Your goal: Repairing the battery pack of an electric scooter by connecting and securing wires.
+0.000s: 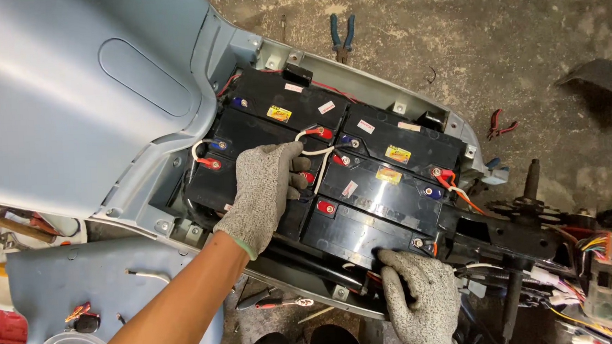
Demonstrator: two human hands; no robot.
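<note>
Several black batteries with red and blue terminals sit packed in the open floor bay of a pale blue scooter. My left hand, in a grey knit glove, lies on a middle battery, its fingers curled over that battery's edge beside a white wire. My right hand, gloved the same, grips the near edge of the closest battery by the bay's rim. Red and orange leads run off the right-hand batteries.
Blue-handled pliers and red-handled cutters lie on the concrete floor beyond the scooter. A red screwdriver lies below the bay. A loose blue panel, a hammer and a red tool case are at left. A wiring loom is at right.
</note>
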